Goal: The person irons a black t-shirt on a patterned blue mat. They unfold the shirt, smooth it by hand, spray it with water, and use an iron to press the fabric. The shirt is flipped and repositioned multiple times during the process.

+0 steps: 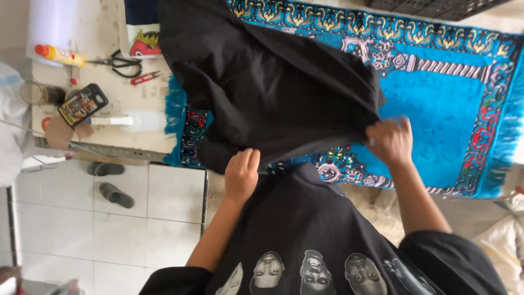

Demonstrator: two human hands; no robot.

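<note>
A large black cloth (pixel 267 82) lies bunched over a bright blue patterned rug (pixel 442 98) on a table. My left hand (pixel 241 173) grips the cloth's near edge at the middle. To the right, my right hand (pixel 388 141) pinches the cloth's right corner just above the rug. The cloth hangs loosely between both hands and covers the rug's left half. My own black printed shirt fills the bottom of the view.
On the pale tabletop (pixel 117 95) at left lie black scissors (pixel 124 63), small red snips (pixel 144 78), a yellow bottle (pixel 59 55), a phone (pixel 82 105), a glass (pixel 39 93) and a white bottle (pixel 134 121). Grey slippers (pixel 112 183) rest on the tiled floor below.
</note>
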